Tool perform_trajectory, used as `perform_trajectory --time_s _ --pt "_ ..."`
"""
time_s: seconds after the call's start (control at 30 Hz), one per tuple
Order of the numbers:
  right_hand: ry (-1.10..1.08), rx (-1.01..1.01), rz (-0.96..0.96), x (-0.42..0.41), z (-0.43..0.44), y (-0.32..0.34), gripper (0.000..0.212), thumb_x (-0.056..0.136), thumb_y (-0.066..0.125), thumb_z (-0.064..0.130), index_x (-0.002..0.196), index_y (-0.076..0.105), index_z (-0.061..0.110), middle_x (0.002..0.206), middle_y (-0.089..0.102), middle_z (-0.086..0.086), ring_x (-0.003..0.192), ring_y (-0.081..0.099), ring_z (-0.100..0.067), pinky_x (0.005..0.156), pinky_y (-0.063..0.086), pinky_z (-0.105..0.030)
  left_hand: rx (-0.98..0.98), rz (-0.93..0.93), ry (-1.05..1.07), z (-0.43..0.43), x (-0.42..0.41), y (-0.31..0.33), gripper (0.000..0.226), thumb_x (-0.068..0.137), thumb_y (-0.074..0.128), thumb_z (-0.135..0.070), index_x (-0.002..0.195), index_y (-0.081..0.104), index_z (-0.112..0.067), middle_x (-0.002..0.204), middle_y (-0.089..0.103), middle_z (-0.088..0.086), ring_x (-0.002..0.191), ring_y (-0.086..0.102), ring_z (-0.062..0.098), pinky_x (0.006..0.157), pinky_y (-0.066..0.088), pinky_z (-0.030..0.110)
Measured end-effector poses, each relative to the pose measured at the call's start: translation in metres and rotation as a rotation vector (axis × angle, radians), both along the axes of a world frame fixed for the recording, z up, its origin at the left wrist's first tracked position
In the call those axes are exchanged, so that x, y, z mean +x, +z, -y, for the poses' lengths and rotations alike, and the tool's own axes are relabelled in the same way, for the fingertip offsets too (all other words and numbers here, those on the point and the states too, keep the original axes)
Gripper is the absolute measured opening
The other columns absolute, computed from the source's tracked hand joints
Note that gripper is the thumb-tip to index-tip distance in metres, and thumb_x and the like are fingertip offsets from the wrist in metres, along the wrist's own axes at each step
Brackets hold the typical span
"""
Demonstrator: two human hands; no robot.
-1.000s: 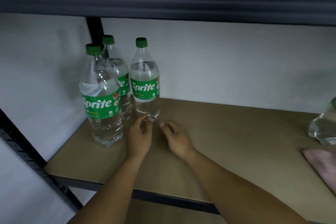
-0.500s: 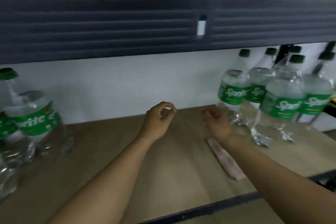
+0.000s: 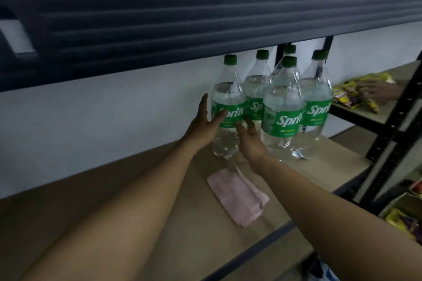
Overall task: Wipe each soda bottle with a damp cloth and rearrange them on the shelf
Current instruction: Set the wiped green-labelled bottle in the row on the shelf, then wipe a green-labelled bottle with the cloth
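Soda bottles [image 3: 283,98], five of them with green caps and green Sprite labels, stand upright in a tight cluster toward the back right corner of the shelf [image 3: 137,189], in front of a white wall [image 3: 102,116].

The left hand [image 3: 203,125] is spread open against the leftmost bottle [image 3: 228,96]. Its fingers lie straight up along the bottle's left side and its thumb rests across the front of the label. It is not curled round the bottle.

The right hand [image 3: 250,141] is open too, fingers straight and slightly apart. Its fingertips reach the lower edge of the same label from the right. Motion blur hides whether they press on it. The two hands sit apart, with that bottle between them, and neither holds anything.

A folded pink cloth [image 3: 237,196] lies flat on the shelf below the right wrist, near the front edge, untouched by either hand.

The front bottle [image 3: 280,141] stands just beside the right hand, and the other three crowd behind and to its right.

A dark ribbed beam [image 3: 205,18] of the upper shelf spans the top of the view. A black upright [image 3: 392,121] marks the right end. Past it, on a neighbouring shelf [image 3: 356,118], another person's hand [image 3: 379,91] rests among snack packets [image 3: 349,92].
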State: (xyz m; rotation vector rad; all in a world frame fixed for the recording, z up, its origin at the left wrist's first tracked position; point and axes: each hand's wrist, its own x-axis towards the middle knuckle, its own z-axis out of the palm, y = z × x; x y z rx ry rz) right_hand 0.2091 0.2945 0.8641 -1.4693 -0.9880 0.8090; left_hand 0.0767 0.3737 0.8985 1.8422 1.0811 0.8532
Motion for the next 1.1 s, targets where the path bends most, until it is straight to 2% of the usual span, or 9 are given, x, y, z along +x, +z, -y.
perform_trajectory --time_s 0.13,0.3,0.4,0.53,0.73,0.8,0.9,1.0,1.1 --pt "0.01 0.013 -0.067 0.002 -0.007 0.001 0.061 0.111 0.043 0.049 0.164 0.019 0.031 0.164 0.041 -0.006 0.145 0.046 -0.027 0.119 0.041 -0.054 0.026 0.033 -0.067 -0.001 0.007 -0.005 0.087 0.095 0.053 -0.069 0.162 -0.001 -0.05 0.167 0.035 -0.006 0.146 0.046 0.024 0.117 0.043 0.047" --pt "0.071 0.026 -0.027 0.0 -0.004 -0.005 0.056 0.11 0.048 0.043 0.159 0.026 0.028 0.157 0.05 -0.006 0.136 0.053 -0.024 0.115 0.045 -0.052 0.105 0.017 -0.016 0.006 -0.003 -0.013 0.081 0.101 0.049 -0.066 0.163 -0.001 -0.048 0.167 0.035 -0.004 0.144 0.047 0.025 0.115 0.044 0.048" --pt "0.146 0.034 0.054 -0.007 -0.002 -0.008 0.059 0.109 0.049 0.047 0.161 0.023 0.033 0.152 0.056 -0.006 0.13 0.059 -0.024 0.108 0.051 -0.044 0.113 0.054 -0.013 0.006 -0.023 -0.014 0.083 0.096 0.05 -0.071 0.163 0.006 -0.047 0.163 0.041 -0.004 0.14 0.05 0.023 0.112 0.048 0.048" --pt "0.274 0.058 0.098 -0.033 0.006 0.002 0.063 0.111 0.048 0.041 0.165 0.017 0.033 0.144 0.054 0.004 0.117 0.056 -0.008 0.071 0.047 -0.001 0.067 0.114 -0.004 0.014 -0.056 -0.014 0.089 0.092 0.056 -0.073 0.162 0.009 -0.045 0.163 0.042 -0.004 0.141 0.051 0.019 0.113 0.048 0.048" --pt "0.309 0.117 0.14 -0.066 0.026 0.007 0.052 0.111 0.05 0.036 0.158 0.03 0.024 0.126 0.063 -0.001 0.077 0.066 0.014 0.064 0.048 -0.002 0.079 0.117 0.04 0.04 -0.103 -0.013 0.092 0.087 0.051 -0.08 0.162 0.008 -0.047 0.164 0.039 -0.005 0.141 0.049 0.018 0.113 0.047 0.045" --pt "0.337 0.168 0.075 -0.079 0.034 0.002 0.054 0.108 0.055 0.035 0.155 0.032 0.021 0.133 0.066 -0.004 0.094 0.071 0.01 0.082 0.058 -0.013 0.104 0.124 0.048 0.05 -0.114 -0.015 0.091 0.086 0.051 -0.08 0.162 0.012 -0.048 0.16 0.042 -0.009 0.14 0.05 0.017 0.109 0.049 0.042" --pt "0.366 0.196 0.021 -0.085 0.046 -0.009 0.076 0.095 0.069 0.057 0.156 0.029 0.036 0.135 0.07 0.0 0.118 0.071 -0.014 0.103 0.058 -0.049 0.144 0.135 0.048 0.068 -0.125 -0.017 0.081 0.092 0.05 -0.074 0.16 0.013 -0.051 0.15 0.043 -0.02 0.139 0.05 0.015 0.107 0.049 0.037" --pt "0.368 0.229 0.06 -0.089 0.071 -0.009 0.073 0.097 0.068 0.053 0.159 0.029 0.047 0.144 0.061 0.013 0.124 0.067 -0.011 0.101 0.059 -0.04 0.16 0.147 0.031 0.086 -0.131 -0.016 0.09 0.084 0.059 -0.082 0.157 0.012 -0.058 0.152 0.046 -0.02 0.136 0.055 0.014 0.109 0.051 0.049" --pt "0.385 0.28 0.057 -0.089 0.096 -0.012 0.056 0.102 0.058 0.055 0.152 0.033 0.058 0.15 0.054 0.022 0.129 0.06 0.001 0.104 0.053 -0.028 0.189 0.158 0.022 0.106 -0.132 -0.014 0.097 0.08 0.069 -0.076 0.157 0.016 -0.052 0.145 0.055 -0.023 0.13 0.059 0.006 0.107 0.053 0.042"
